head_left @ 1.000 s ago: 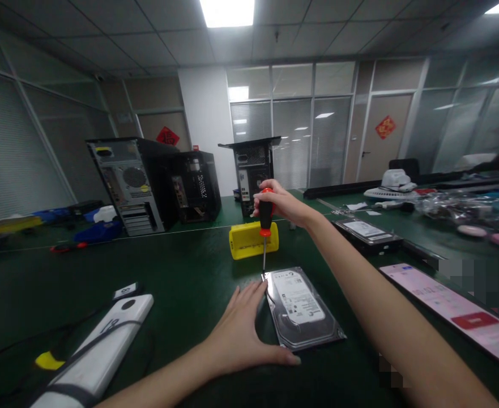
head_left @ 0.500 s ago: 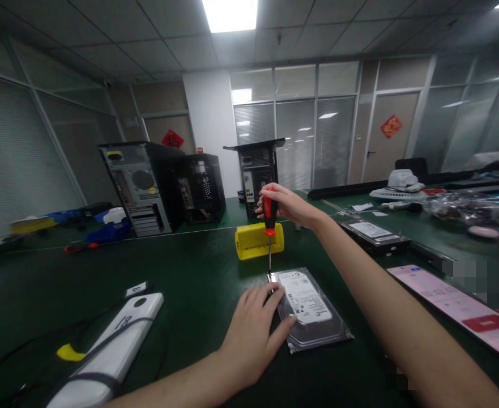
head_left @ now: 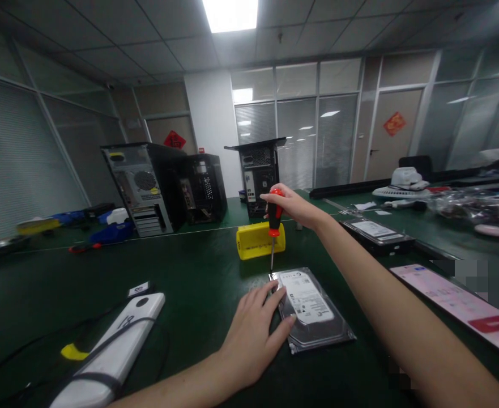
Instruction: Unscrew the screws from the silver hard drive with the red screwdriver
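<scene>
The hard disk drive [head_left: 311,309] lay toward the surface's [head_left: 190,266] near edge. My right grip [head_left: 287,205] wrapped the screwdriver [head_left: 275,215], near-upright at the drive's far-left corner, presumably for straight pressure; my left grip [head_left: 253,334], spread, lay on its left side, apparently steadying it.

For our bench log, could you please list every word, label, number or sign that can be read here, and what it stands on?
"福": left red diamond sign.
"18": white device; read the other way up, it could be "81".
Right red diamond sign: too blurred.
Near hard drive, label: too small.
Far hard drive, label: too small.
Pink screen: too blurred.
Small tag: unclear.
</scene>
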